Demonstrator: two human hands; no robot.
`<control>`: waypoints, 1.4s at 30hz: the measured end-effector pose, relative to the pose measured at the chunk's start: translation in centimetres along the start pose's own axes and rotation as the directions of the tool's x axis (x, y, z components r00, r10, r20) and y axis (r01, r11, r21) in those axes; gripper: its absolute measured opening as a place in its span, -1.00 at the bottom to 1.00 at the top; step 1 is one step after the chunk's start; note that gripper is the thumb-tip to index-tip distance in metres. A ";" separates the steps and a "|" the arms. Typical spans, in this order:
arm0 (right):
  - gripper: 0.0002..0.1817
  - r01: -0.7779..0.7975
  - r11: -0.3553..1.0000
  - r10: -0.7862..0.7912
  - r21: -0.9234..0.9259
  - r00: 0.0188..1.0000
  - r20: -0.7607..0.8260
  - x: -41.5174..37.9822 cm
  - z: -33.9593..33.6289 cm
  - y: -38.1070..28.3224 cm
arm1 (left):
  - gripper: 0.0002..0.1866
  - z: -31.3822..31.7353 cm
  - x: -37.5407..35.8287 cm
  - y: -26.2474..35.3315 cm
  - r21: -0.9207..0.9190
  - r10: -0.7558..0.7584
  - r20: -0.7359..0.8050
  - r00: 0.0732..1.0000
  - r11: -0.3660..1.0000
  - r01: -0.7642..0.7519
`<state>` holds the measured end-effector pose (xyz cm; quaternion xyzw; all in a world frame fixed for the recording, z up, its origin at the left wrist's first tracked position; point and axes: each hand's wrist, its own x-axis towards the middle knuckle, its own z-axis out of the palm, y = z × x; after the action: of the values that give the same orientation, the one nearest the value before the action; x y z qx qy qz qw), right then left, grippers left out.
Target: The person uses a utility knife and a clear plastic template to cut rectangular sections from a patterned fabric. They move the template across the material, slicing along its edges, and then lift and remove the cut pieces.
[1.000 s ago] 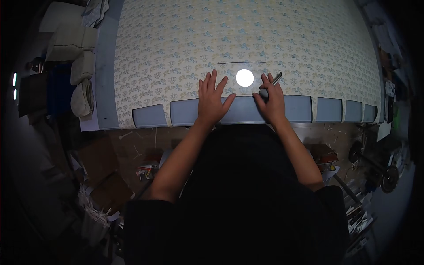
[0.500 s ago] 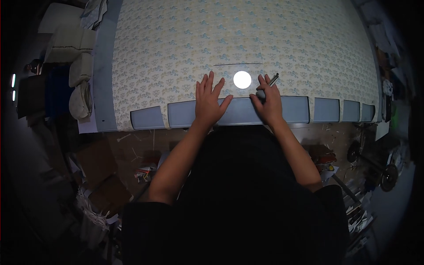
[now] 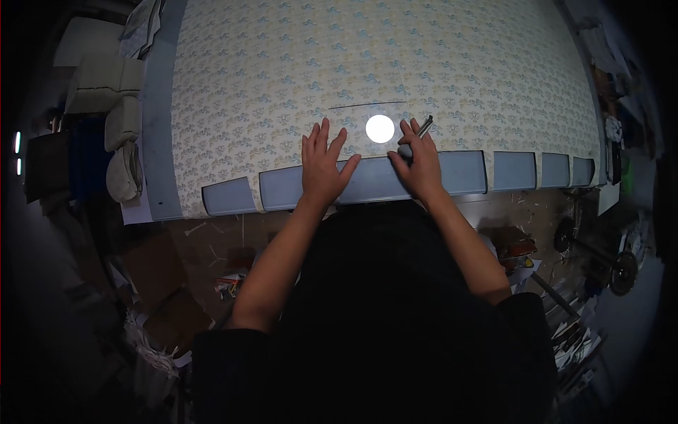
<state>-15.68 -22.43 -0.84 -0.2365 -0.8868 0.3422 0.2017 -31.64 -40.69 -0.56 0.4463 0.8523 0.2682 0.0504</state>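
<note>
A cream patterned sheet (image 3: 268, 63) with blue and yellow motifs covers the table. My left hand (image 3: 325, 169) lies flat on its near edge, fingers spread and holding nothing. Close to that edge, my right hand (image 3: 424, 166) is curled round a slim silver tool (image 3: 426, 126); a rounded grey part shows beside the thumb, and the fingers hide the rest. Between my hands is a bright white disc (image 3: 380, 129). A thin dark line (image 3: 367, 104) runs across the sheet just beyond it.
Rectangular notches along the sheet's near edge bare the blue-grey tabletop (image 3: 452, 173). Folded pale cloth bundles (image 3: 106, 81) are stacked off the table's left side. Cardboard (image 3: 159, 268) stands low on the left, and scraps litter the floor (image 3: 205, 240).
The whole view has shifted slightly, so table and hands appear a little further left. Both hands keep nearly the same pose and place on the sheet.
</note>
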 end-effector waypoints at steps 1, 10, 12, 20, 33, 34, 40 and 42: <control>-0.64 -0.002 1.000 0.002 -0.007 1.000 -0.003 0.0 0.2 -0.1 | -0.37 -0.1 0.0 0.0 0.014 -0.005 0.000 1.000 1.000 0.005; -0.63 -0.017 1.000 0.017 -0.011 0.999 -0.029 -0.3 0.8 0.7 | -0.36 0.1 0.0 -0.1 -0.025 0.011 -0.017 1.000 1.000 -0.012; -0.62 -0.009 1.000 0.009 -0.019 0.999 -0.031 -0.3 0.9 0.6 | -0.36 0.1 0.0 -0.2 -0.024 0.013 -0.020 1.000 1.000 -0.014; -0.46 -0.120 0.942 0.198 0.314 0.954 -0.227 -1.4 0.5 1.0 | -0.37 -0.6 0.2 0.2 0.001 0.004 0.013 1.000 1.000 -0.004; -0.75 -0.236 0.972 0.236 0.004 0.972 0.006 -0.5 -8.2 -1.5 | -0.76 -0.7 8.9 2.1 0.204 0.004 0.244 0.970 0.977 -0.056; -0.76 -0.229 0.973 0.228 0.012 0.973 0.046 -0.5 -8.2 -2.0 | -0.76 -0.6 9.6 2.5 0.200 0.005 0.243 0.970 0.978 -0.056; -0.79 -0.235 0.972 0.232 0.004 0.961 0.147 -0.1 -7.8 -3.4 | -0.35 -1.0 12.0 6.1 0.192 0.069 0.405 0.912 0.969 -0.158; -0.80 -0.294 0.955 0.296 -0.040 0.935 0.196 0.2 -7.7 -3.8 | -0.05 -0.8 12.6 6.4 0.300 -0.009 0.461 0.887 0.943 -0.146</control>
<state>-12.88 -20.88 7.11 -0.3321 -0.8587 0.3860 0.0571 -34.67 -28.18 5.26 0.5291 0.8323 0.0128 0.1649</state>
